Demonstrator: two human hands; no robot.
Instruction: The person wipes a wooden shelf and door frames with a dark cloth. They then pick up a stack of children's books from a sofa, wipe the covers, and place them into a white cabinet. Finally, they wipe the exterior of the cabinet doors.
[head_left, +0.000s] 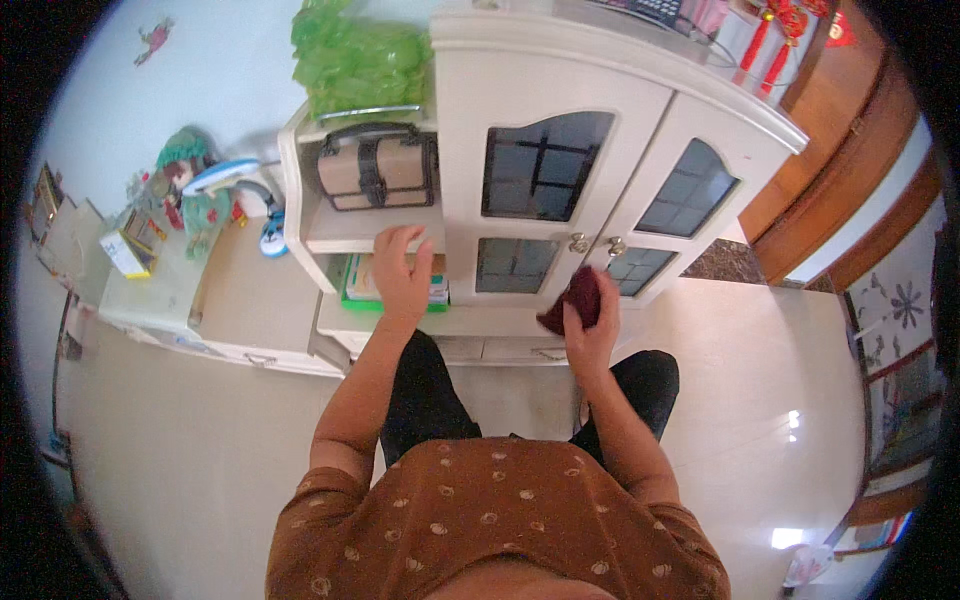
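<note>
A dark maroon cloth (571, 301) is bunched in my right hand (596, 330), in front of the lower part of a white cabinet (463, 187) with two glass-paned doors. The cabinet's round metal knobs (578, 243) sit just above that hand. My left hand (403, 274) holds nothing, its fingers spread before the open shelves on the left side. Behind it, a green tray (361, 305) with papers or books stands on the lower shelf, partly hidden by the hand. A beige and black handbag (377, 171) rests on the shelf above.
Green leafy decoration (360, 64) covers the top of the shelf unit. Left of it, a low desk (255, 300) bears a blue-and-white desk lamp (221, 176), a doll (196, 199) and a desk calendar (129, 253). Red tassels (780, 56) hang at the upper right near a wooden door frame (847, 142).
</note>
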